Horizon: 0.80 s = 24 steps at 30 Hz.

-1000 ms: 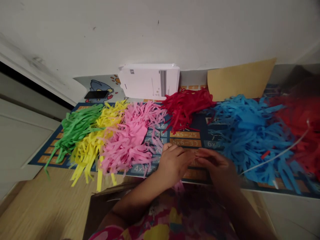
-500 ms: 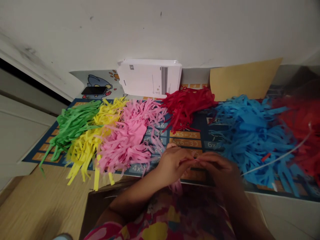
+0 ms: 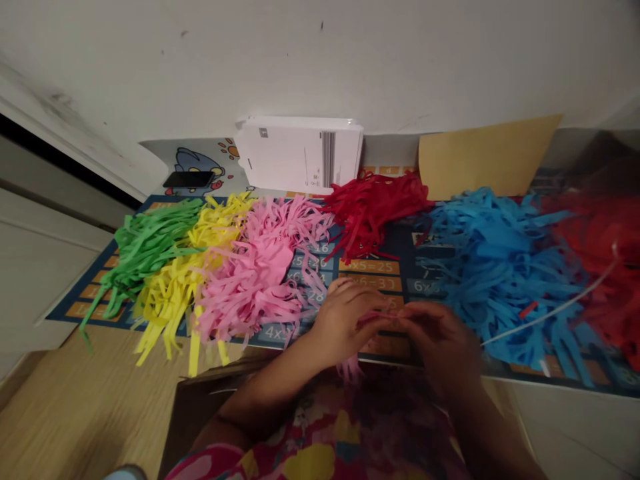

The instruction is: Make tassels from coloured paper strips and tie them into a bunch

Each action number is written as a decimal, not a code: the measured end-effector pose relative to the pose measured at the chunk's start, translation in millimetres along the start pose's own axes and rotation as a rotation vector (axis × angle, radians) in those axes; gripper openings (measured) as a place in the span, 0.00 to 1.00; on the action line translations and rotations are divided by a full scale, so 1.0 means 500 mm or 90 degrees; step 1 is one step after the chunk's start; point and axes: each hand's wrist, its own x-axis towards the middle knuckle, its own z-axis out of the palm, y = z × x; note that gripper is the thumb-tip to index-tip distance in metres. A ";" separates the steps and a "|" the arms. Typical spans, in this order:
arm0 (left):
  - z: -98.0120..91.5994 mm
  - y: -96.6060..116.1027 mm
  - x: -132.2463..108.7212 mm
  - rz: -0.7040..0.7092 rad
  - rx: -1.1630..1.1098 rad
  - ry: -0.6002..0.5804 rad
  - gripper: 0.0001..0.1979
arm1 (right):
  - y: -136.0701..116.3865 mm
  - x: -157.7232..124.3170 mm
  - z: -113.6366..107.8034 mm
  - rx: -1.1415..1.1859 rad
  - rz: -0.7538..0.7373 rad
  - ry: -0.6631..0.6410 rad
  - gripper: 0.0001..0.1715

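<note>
My left hand [image 3: 345,321] is closed on a pink paper tassel [image 3: 350,368], whose fringe hangs below the hand at the mat's front edge. The fingertips of my right hand [image 3: 443,343] pinch the tassel's thin twisted end, touching my left fingertips. Most of the tassel is hidden by my hands. Piles of pink tassels [image 3: 255,283] and dark red tassels [image 3: 377,210] lie just beyond. To the right of my right hand is a pile of blue tassels [image 3: 505,273]. A thin white cord [image 3: 555,311] runs over it, its near end passing behind my right hand.
Green tassels [image 3: 155,247] and yellow tassels [image 3: 175,287] lie on the left; red tassels [image 3: 605,267] are far right. A phone [image 3: 190,180], a white box [image 3: 295,153] and a tan sheet [image 3: 480,157] stand or lie along the wall. A printed multiplication mat [image 3: 373,268] covers the surface.
My fingertips have shifted slightly, and more of the pink twisted end now shows between my hands. The view has moved a little; the piles lie as before.
</note>
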 end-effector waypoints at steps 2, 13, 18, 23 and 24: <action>0.003 0.002 -0.003 0.044 0.030 0.049 0.05 | 0.000 -0.001 0.003 -0.002 -0.027 0.005 0.07; 0.008 0.005 -0.017 0.107 0.103 0.097 0.08 | -0.021 0.003 0.002 -0.077 -0.079 -0.013 0.03; 0.014 -0.016 -0.010 0.125 0.116 0.074 0.08 | -0.027 0.014 0.008 -0.045 -0.067 -0.007 0.03; 0.028 -0.014 0.001 0.129 0.124 0.090 0.08 | -0.017 0.015 0.000 -0.028 -0.048 0.016 0.02; 0.031 -0.012 0.001 0.124 0.125 0.092 0.08 | -0.014 0.014 -0.001 -0.030 -0.048 0.019 0.02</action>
